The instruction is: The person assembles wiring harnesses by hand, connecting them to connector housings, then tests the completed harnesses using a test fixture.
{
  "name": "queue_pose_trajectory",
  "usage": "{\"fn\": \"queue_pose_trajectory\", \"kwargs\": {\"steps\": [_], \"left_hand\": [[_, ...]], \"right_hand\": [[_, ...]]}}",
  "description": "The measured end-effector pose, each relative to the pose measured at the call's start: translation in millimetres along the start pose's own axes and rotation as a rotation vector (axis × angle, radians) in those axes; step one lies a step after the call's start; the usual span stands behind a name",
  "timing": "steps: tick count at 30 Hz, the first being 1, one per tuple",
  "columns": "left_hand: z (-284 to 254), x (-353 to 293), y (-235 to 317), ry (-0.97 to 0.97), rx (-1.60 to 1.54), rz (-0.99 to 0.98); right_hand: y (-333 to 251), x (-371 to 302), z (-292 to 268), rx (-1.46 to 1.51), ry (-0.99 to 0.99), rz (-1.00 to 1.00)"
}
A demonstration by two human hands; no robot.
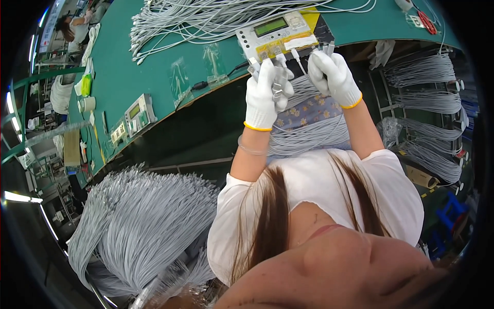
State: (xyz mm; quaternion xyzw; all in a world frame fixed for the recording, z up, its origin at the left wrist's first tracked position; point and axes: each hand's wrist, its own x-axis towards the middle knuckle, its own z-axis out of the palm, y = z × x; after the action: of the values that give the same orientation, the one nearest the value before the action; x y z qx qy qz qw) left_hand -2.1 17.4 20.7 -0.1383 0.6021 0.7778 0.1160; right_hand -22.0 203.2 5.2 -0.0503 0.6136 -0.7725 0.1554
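Observation:
Both my hands wear white gloves with yellow cuffs. At the table edge stands a grey tester box (278, 37) with a small green display and yellow tape on its front. One white cable plug (295, 53) sits at the box's front edge between my hands. My left hand (265, 95) is closed around several cable connectors (278, 88), just below the box's left part. Pinched closed, my right hand (334, 77) is at the box's right corner with cable connectors (327, 48) at its fingertips. Grey cables (309, 135) lie across my lap over a floral cloth (311, 110).
A heap of white cables (180, 23) covers the back of the green table (154, 72). A second tester box (140, 114) stands on the left. A large cable bundle (149, 221) hangs at lower left; cable racks (422, 103) stand on the right. Another person (77, 28) is far left.

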Motion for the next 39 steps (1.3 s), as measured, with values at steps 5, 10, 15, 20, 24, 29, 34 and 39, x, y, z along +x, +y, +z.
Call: {"fn": "queue_pose_trajectory", "kwargs": {"steps": [5,10,15,20,24,29,34,39], "left_hand": [[-19.1,0.9,-2.4,-0.105,-0.05,-0.142],[-18.8,0.3,-2.5,-0.066,0.099,-0.095],[-18.1,-4.0,1.0,-0.076,0.004,-0.069],[-13.9,2.7,9.0,-0.081,0.118,-0.077],[-2.1,0.3,2.8,-0.049,0.097,-0.009],[-2.9,-11.7,3.9,-0.078,0.159,-0.078],[-8.1,-5.5,-0.8,-0.18,0.054,-0.114],[-7.0,-3.4,-8.8,-0.04,0.01,-0.05]], "right_hand": [[9.0,6.7,22.5,-0.095,0.395,-0.012],[18.8,12.1,41.9,-0.219,0.291,-0.177],[20.6,11.1,40.9,-0.196,0.215,-0.074],[20.4,16.9,34.3,-0.218,0.181,-0.007],[21.3,21.2,37.0,-0.249,0.201,-0.149],[11.3,25.6,3.3,-1.008,0.209,-0.984],[-15.4,-4.3,3.9,-0.142,0.2,-0.056],[-11.2,-7.0,4.8,-0.029,0.162,-0.016]]}}
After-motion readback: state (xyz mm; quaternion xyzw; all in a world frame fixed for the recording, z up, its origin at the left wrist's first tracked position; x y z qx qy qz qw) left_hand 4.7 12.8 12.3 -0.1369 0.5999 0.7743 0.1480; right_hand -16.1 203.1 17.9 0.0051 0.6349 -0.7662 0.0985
